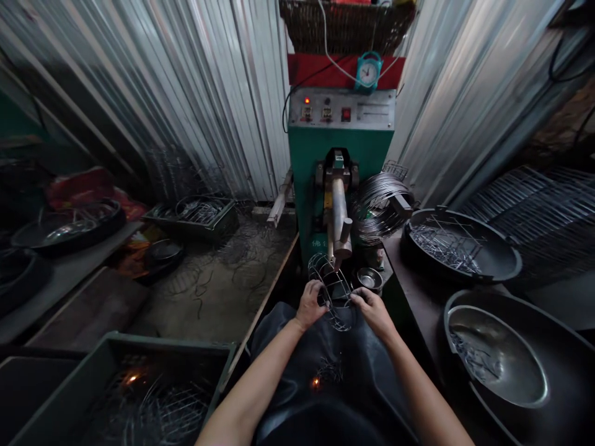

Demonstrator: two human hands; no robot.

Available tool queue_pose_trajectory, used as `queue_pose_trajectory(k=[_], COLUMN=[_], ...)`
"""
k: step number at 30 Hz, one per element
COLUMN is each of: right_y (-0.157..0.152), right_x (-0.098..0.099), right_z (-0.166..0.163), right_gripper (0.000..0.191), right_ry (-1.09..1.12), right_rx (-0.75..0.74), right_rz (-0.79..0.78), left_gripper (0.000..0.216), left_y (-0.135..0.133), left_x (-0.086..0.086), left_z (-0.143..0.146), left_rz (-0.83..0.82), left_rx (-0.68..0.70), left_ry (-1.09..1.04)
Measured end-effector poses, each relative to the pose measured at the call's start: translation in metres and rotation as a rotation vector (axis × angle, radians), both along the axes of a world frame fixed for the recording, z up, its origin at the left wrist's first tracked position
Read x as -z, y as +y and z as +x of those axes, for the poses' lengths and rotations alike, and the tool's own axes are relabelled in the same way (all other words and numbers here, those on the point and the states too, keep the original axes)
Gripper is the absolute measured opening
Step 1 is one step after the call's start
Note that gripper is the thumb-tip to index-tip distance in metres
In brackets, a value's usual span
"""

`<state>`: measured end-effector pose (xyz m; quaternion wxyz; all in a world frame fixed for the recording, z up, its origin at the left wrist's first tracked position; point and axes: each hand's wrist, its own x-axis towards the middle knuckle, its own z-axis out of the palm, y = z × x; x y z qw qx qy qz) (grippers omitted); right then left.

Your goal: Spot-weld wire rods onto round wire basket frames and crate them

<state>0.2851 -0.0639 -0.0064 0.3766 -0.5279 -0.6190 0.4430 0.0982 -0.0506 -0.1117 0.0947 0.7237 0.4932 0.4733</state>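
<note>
A round wire cage frame (335, 291) is held up against the metal arm (338, 217) of a green welding machine (341, 155). My left hand (310, 303) is closed on the frame's left side. My right hand (374, 310) is closed on its right side. Both hands sit just below the arm's tip, above my dark apron (325, 371), where small sparks glow.
A coil of wire (379, 207) hangs right of the machine. Black basins (465, 248) with wire pieces and a steel bowl (497, 359) stand on the right. A green crate (139, 396) of wire frames sits lower left. A small steel cup (370, 279) stands by the machine.
</note>
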Motion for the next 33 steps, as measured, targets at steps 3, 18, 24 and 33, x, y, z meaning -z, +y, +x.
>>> queue_pose_trajectory(k=[3,18,24,33], right_y=[-0.003,0.01,-0.01,0.003], right_x=[0.006,-0.01,0.0,-0.008], right_z=[0.001,-0.013,0.001,-0.008], right_gripper=[0.022,0.022,0.02,0.022], right_ry=[0.06,0.034,0.115,0.11], right_rx=[-0.003,0.006,-0.045,-0.019], right_rz=[-0.046,0.006,-0.103,-0.057], left_gripper=[0.049,0.055,0.053,0.065], left_y=[0.002,0.005,0.001,0.002], left_x=[0.003,0.002,0.001,-0.004], left_z=[0.001,0.003,-0.001,0.005], left_rz=[0.0,-0.195,-0.226,-0.381], left_rx=[0.04,0.052,0.113,0.097], left_ry=[-0.024,-0.206,-0.297,-0.493])
